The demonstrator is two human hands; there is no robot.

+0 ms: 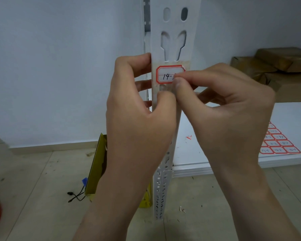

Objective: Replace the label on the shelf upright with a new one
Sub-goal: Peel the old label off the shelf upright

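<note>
Closest to the camera, two bare forearms rise from the bottom edge toward a white shelf upright [174, 40] punched with slots. The left hand [139, 105] grips this shelf upright: its fingers curl round the left edge and its thumb presses on the front face just below the label [167, 74]. The right hand [224, 105] pinches the label's right side between thumb and forefinger. The label, white with a red border, sits on the front of the upright under two long slots; "14-" is written on it in black and the rest is hidden by the fingertips. Its upper right corner looks slightly lifted.

Behind the left forearm a yellow box [96, 171] stands on the tiled floor [33, 171], with a black cable [75, 195] beside it. To the right, a white shelf board [215, 153] carries a small red scrap [188, 137] and, farther right, a sheet of labels [278, 143] with red borders. Beyond these, brown parcels [276, 61] are stacked against the pale wall [59, 66].
</note>
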